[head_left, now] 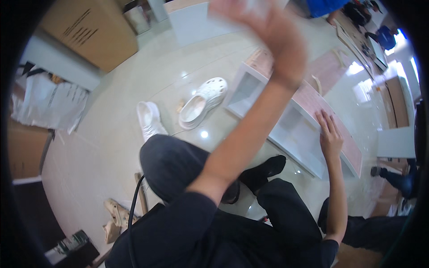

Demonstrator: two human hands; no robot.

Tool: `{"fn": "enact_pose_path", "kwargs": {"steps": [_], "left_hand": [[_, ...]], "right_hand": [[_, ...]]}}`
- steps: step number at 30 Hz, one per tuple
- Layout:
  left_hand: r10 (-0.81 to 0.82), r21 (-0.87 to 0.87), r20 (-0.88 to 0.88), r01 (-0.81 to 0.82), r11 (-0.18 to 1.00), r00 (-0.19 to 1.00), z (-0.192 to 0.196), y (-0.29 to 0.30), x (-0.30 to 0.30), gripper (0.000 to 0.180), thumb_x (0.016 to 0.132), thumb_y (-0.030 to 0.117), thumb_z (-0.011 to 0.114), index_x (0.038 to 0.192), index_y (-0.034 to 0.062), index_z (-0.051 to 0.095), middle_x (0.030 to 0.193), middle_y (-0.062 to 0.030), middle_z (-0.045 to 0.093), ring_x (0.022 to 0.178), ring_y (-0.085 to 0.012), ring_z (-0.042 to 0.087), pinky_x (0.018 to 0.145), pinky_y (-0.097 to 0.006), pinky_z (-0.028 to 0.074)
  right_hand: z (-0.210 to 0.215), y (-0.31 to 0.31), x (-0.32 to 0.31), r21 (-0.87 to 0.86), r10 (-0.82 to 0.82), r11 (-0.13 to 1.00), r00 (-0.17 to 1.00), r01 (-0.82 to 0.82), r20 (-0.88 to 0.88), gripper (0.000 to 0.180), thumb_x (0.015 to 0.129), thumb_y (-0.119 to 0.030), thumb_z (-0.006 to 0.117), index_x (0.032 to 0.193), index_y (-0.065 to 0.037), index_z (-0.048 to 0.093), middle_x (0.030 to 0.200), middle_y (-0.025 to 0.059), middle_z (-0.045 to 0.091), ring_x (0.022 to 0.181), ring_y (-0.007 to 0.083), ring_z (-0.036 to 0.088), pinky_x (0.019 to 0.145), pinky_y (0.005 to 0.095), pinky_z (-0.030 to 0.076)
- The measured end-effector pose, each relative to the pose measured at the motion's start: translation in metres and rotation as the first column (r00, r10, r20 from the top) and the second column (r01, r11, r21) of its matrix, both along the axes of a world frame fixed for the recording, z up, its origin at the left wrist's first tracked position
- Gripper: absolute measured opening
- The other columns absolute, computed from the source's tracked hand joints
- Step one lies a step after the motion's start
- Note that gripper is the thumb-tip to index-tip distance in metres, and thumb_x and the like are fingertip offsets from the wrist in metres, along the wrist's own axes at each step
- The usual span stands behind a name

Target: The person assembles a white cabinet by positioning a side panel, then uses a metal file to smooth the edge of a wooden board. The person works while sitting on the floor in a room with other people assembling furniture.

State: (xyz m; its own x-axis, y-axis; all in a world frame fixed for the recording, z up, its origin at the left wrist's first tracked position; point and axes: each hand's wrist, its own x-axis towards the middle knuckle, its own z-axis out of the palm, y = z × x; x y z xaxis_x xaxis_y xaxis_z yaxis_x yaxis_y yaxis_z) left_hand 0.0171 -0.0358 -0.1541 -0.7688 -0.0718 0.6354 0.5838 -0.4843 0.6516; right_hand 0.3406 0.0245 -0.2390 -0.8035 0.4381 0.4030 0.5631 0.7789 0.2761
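Fingers (pixel 322 119) of the right hand (pixel 330 136) lay spread and flat on the pink top edge of a white shelf unit (pixel 295 129), grasping nothing. This unit lay on the pale floor (pixel 111 147), just beyond the person's dark trousers (pixel 178 165) and black sock (pixel 263 172). Left of it, a white clog (pixel 203 102) and a white sock (pixel 149 118) rested on the floor near each other. Farther away, the left hand (pixel 263 27) was raised high and blurred, so I cannot tell if it was clenched or released. Behind it stood a cardboard box (pixel 87 31).
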Motion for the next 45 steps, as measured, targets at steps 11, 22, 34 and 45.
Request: {"fn": "enact_pose_path", "kwargs": {"steps": [11, 22, 34, 45], "left_hand": [[-0.617, -0.87, -0.482, -0.421, 0.256, 0.621, -0.038, -0.175, -0.13, 0.047, 0.084, 0.022, 0.068, 0.125, 0.0023, 0.054, 0.116, -0.0244, 0.057, 0.102, -0.041, 0.058, 0.084, -0.046, 0.049], [0.119, -0.856, 0.083, 0.132, -0.499, 0.989, -0.24, -0.292, -0.155, 0.086, 0.092, 0.072, 0.039, 0.15, 0.01, 0.034, 0.114, -0.0278, 0.066, 0.113, -0.0426, 0.061, 0.105, -0.067, 0.028], [-0.186, -0.667, 0.204, -0.002, -0.745, 0.961, -0.259, -0.239, -0.156, 0.046, 0.086, 0.039, 0.052, 0.113, 0.0061, 0.069, 0.114, -0.0209, 0.069, 0.107, -0.0395, 0.066, 0.094, -0.047, 0.05], [-0.17, -0.742, 0.247, 0.073, -0.666, 0.954, -0.196, -0.44, -0.088, 0.034, 0.091, 0.03, 0.051, 0.103, 0.0021, 0.068, 0.103, -0.0188, 0.07, 0.096, -0.0385, 0.066, 0.086, -0.049, 0.05]], "right_hand": [[-0.004, -0.032, 0.01, 0.039, 0.021, 0.999, 0.998, -0.023, 0.057, 0.065, 0.08, -0.006, 0.058, 0.138, -0.034, 0.058, 0.141, 0.0024, 0.058, 0.112, 0.0351, 0.065, 0.089, 0.0386, 0.058], [-0.011, -0.066, 0.021, 0.068, 0.035, 0.997, 0.998, -0.038, 0.046, 0.056, 0.085, -0.02, 0.058, 0.139, -0.032, 0.057, 0.142, 0.0021, 0.057, 0.115, 0.0359, 0.064, 0.096, 0.0399, 0.055], [0.003, -0.073, 0.019, -0.075, 0.109, 0.991, 0.992, -0.113, -0.058, 0.045, 0.081, -0.014, 0.06, 0.126, -0.011, 0.061, 0.134, 0.0067, 0.06, 0.119, 0.0309, 0.059, 0.095, 0.0386, 0.052], [0.008, -0.098, 0.05, -0.275, -0.003, 0.96, 0.985, -0.045, -0.17, 0.026, 0.076, -0.007, 0.061, 0.101, -0.005, 0.061, 0.097, 0.0077, 0.057, 0.094, 0.0239, 0.059, 0.072, 0.037, 0.054]]}}
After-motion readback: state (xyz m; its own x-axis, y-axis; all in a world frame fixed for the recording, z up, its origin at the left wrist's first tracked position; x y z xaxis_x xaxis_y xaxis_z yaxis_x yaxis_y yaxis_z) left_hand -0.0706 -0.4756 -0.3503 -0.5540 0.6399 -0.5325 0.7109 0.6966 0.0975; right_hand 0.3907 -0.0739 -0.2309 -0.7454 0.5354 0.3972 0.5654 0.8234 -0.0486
